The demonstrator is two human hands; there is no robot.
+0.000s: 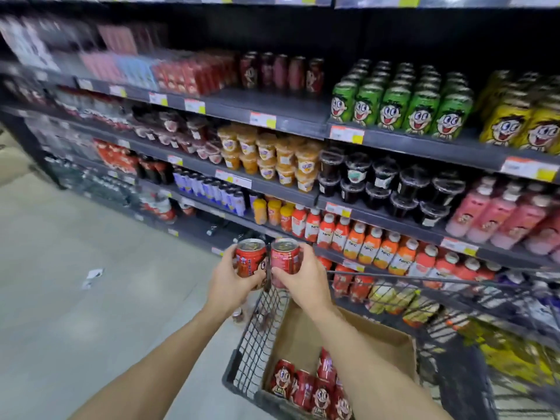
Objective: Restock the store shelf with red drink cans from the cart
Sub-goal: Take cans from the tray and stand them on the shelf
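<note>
My left hand (231,277) grips one red drink can (249,257) and my right hand (303,275) grips another red can (284,257). Both cans are upright, side by side, held above the front end of the cart (242,353). A cardboard box (303,334) in the cart holds several more red cans (315,389) with a cartoon face. On the upper shelf (272,107), a row of red cans (281,72) stands at the back with bare shelf in front of it.
Green cartoon cans (400,101) and yellow cans (521,125) stand to the right of the bare shelf space. Lower shelves carry fruit cups (272,159), dark jelly cups (381,183) and juice bottles (363,241). Grey floor (91,283) lies to the left.
</note>
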